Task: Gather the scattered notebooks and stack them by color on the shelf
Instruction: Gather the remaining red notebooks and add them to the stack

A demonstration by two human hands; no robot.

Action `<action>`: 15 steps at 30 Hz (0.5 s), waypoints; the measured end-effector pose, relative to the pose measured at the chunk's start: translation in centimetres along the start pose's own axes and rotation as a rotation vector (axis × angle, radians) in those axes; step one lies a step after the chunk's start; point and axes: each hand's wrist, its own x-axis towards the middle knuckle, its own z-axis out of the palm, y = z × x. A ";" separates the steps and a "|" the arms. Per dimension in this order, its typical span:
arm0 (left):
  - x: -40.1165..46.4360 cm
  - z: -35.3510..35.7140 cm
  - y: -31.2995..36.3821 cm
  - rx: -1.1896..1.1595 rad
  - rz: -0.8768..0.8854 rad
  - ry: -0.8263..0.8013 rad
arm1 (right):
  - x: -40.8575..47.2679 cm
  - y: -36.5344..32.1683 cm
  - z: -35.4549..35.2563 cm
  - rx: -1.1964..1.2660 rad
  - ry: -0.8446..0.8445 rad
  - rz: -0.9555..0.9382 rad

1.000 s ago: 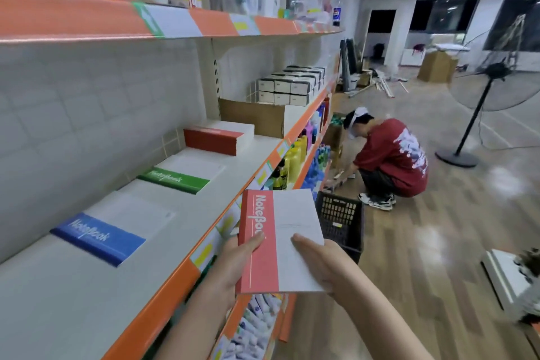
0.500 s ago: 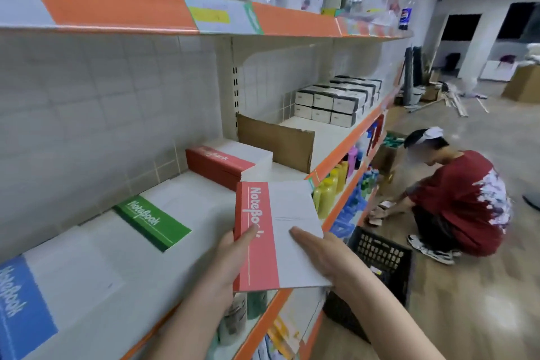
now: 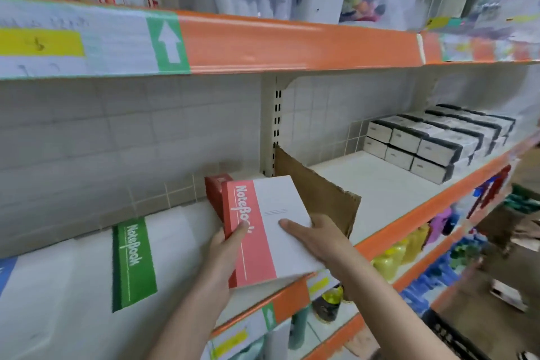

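Head cam, close on shelf (image 3: pixel 380 184)

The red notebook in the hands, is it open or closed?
Closed. The red notebook shows only its front cover, flat, held between the left hand and right hand.
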 end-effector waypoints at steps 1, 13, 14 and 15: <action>0.5 0.2 0.4 -0.015 0.013 0.014 | 1.0 -0.5 -0.1 -0.042 -0.011 -0.039; 5.5 -0.7 3.7 0.239 0.142 0.253 | 10.2 -3.3 0.4 -0.229 -0.192 -0.074; 6.0 -0.8 3.7 0.289 0.164 0.265 | 10.7 -3.4 0.4 -0.249 -0.188 -0.080; 6.4 -0.9 3.7 0.333 0.183 0.273 | 11.4 -3.4 0.4 -0.278 -0.181 -0.091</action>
